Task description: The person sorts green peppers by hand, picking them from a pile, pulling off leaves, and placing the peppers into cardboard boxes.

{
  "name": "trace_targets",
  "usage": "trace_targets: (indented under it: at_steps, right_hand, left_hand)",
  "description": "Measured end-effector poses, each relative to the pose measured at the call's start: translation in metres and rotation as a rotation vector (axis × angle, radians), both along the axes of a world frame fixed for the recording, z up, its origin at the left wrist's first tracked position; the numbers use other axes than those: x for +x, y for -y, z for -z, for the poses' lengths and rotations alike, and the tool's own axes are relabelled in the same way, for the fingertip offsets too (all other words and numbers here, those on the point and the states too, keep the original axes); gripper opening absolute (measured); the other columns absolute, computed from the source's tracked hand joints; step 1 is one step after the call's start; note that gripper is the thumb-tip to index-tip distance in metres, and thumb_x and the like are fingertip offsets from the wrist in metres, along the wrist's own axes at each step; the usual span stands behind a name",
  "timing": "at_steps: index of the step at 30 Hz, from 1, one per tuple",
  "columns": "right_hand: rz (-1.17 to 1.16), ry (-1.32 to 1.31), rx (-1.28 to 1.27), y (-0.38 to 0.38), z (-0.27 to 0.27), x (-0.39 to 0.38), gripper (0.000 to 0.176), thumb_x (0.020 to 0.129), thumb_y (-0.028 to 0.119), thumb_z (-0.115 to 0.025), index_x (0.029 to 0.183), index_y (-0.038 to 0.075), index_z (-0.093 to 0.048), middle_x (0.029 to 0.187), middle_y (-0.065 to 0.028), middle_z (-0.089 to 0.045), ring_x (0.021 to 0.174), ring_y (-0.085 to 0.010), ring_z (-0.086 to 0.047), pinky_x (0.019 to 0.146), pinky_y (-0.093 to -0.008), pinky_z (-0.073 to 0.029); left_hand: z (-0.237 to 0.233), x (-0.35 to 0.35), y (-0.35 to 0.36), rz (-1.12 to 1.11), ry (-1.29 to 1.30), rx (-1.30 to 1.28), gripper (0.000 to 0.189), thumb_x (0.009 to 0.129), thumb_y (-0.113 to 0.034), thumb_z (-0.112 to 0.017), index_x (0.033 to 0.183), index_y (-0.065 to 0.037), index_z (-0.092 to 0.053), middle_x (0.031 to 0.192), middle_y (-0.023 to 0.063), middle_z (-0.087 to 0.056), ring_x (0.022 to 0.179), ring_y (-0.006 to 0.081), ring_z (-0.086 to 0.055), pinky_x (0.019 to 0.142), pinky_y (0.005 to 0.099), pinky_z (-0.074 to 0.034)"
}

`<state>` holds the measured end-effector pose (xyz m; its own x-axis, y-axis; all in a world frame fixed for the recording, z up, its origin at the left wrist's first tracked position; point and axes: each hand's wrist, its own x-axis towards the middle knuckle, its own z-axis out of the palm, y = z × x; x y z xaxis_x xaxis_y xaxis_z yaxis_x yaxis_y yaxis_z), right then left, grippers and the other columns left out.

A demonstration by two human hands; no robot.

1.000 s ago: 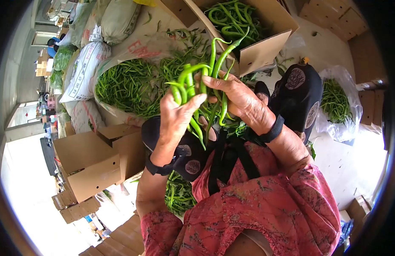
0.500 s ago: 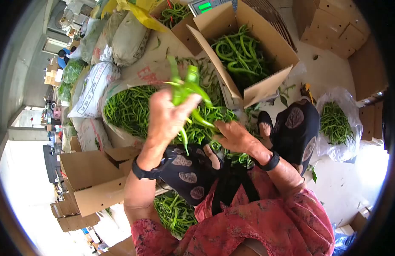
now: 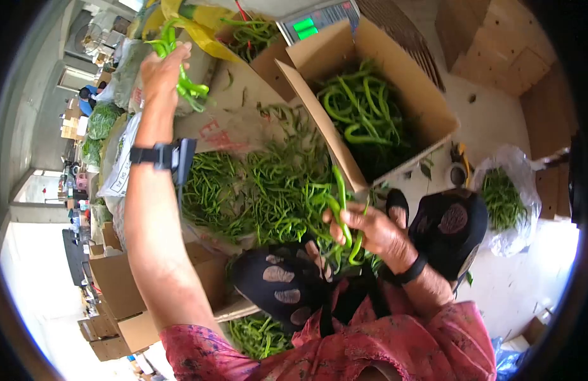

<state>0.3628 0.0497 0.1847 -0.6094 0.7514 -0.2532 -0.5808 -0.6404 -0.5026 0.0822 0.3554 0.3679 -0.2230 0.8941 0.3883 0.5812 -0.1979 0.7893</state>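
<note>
My left hand [image 3: 160,76] is stretched out to the upper left, closed around a bunch of long green chili peppers [image 3: 192,89]. Closer to my body, my right hand [image 3: 377,233] grips several more green chili peppers [image 3: 341,197], which stick out above and below the fingers. Beneath and between the hands spreads a big pile of green chili peppers [image 3: 275,184] on sacking. An open cardboard box [image 3: 322,41] stands just beyond my right hand, holding long curly green peppers [image 3: 363,105]. Behind it a digital scale [image 3: 344,16] shows a lit green display.
A smaller carton [image 3: 271,70] with peppers sits beside the scale, near a yellow bag [image 3: 208,38]. Peppers lie in a clear plastic bag [image 3: 494,241] at right. An open carton [image 3: 119,282] stands at left. A person in blue [image 3: 87,105] is far back.
My left hand has swung from over the pile to the upper left with its peppers. My right hand has lifted from the pile, now with peppers in it.
</note>
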Motion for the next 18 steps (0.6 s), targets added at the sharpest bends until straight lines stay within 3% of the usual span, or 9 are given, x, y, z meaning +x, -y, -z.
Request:
trace_targets:
  at_steps: [2,4,6,8,10,14,15,16,18]
  right_hand:
    - [0.079,-0.007,-0.01,-0.002,-0.005,-0.001,0.044,0.096,0.034,-0.054,0.119,-0.005,-0.055,0.085,-0.0072,-0.062,0.074,-0.0156,-0.058,0.07,-0.0281,-0.047]
    - [0.028,-0.203,0.075,-0.013,0.009,-0.004,0.043,0.097,0.032,-0.054,0.119,-0.004,-0.056,0.088,-0.0064,-0.064,0.078,-0.0152,-0.06,0.073,-0.0277,-0.048]
    - [-0.011,-0.261,0.022,-0.011,0.014,-0.006,0.04,0.097,0.031,-0.055,0.119,-0.002,-0.057,0.095,-0.007,-0.065,0.089,-0.0139,-0.062,0.078,-0.0255,-0.05]
    - [0.036,-0.156,-0.044,-0.007,0.001,-0.01,0.038,0.096,0.031,-0.057,0.119,0.0,-0.058,0.102,-0.0055,-0.063,0.095,-0.0125,-0.06,0.078,-0.0245,-0.048]
    - [-0.109,-0.258,0.058,-0.008,0.007,-0.009,0.034,0.095,0.03,-0.058,0.118,0.004,-0.06,0.11,-0.0027,-0.061,0.101,-0.0119,-0.057,0.083,-0.0255,-0.045]
    - [0.089,-0.068,-0.039,0.004,-0.027,-0.034,0.032,0.097,0.029,-0.056,0.125,0.013,-0.054,0.118,-0.0009,-0.059,0.107,-0.0133,-0.054,0.09,-0.0298,-0.042]
    - [0.128,-0.039,-0.03,0.007,-0.038,-0.04,0.031,0.098,0.029,-0.055,0.124,0.013,-0.054,0.118,-0.0007,-0.059,0.104,-0.0124,-0.053,0.087,-0.0295,-0.042]
    - [0.172,-0.008,-0.018,0.01,-0.047,-0.044,0.03,0.098,0.029,-0.054,0.123,0.013,-0.054,0.117,-0.0004,-0.058,0.102,-0.0115,-0.053,0.084,-0.0292,-0.043]
    - [0.135,-0.028,-0.012,0.01,-0.032,-0.039,0.031,0.098,0.03,-0.053,0.124,0.013,-0.053,0.116,0.0001,-0.058,0.099,-0.0107,-0.052,0.08,-0.0288,-0.042]
  left_hand:
    - [0.002,0.004,0.058,0.214,0.167,-0.295,0.029,0.076,-0.023,-0.078,0.094,-0.003,-0.068,0.079,0.0065,-0.068,0.062,0.0121,-0.058,0.057,0.0253,-0.049]
    - [0.011,0.015,0.121,0.28,0.316,-0.532,0.034,0.08,-0.021,-0.074,0.107,-0.002,-0.066,0.085,0.006,-0.068,0.062,0.008,-0.057,0.057,0.0217,-0.047]
    - [0.026,0.028,0.184,0.365,0.297,-0.667,0.031,0.082,-0.021,-0.072,0.105,-0.002,-0.066,0.086,0.0069,-0.068,0.064,0.0085,-0.058,0.058,0.0216,-0.048]
    - [0.035,0.046,0.232,0.479,0.256,-0.797,0.029,0.083,-0.02,-0.071,0.104,-0.001,-0.065,0.086,0.0072,-0.068,0.065,0.0084,-0.059,0.06,0.0224,-0.049]
    - [0.037,0.06,0.266,0.488,0.293,-0.857,0.026,0.083,-0.018,-0.07,0.102,-0.001,-0.065,0.086,0.0063,-0.068,0.066,0.0093,-0.06,0.062,0.0225,-0.049]
    - [0.066,0.077,0.303,0.462,0.316,-0.681,0.043,0.08,-0.016,-0.076,0.116,0.002,-0.06,0.096,0.0037,-0.066,0.084,0.0089,-0.062,0.076,0.0233,-0.05]
    - [0.068,0.082,0.306,0.457,0.207,-0.62,0.054,0.08,-0.015,-0.077,0.125,0.003,-0.053,0.106,0.0047,-0.064,0.093,0.0091,-0.06,0.084,0.0245,-0.049]
    - [0.089,0.086,0.308,0.467,0.287,-0.425,0.064,0.079,-0.018,-0.079,0.129,0.005,-0.049,0.103,0.0073,-0.067,0.089,0.0123,-0.062,0.079,0.0253,-0.051]
    - [0.104,0.084,0.313,0.44,0.296,-0.435,0.07,0.078,-0.017,-0.08,0.134,0.005,-0.044,0.108,0.0101,-0.066,0.097,0.0135,-0.062,0.086,0.0265,-0.05]
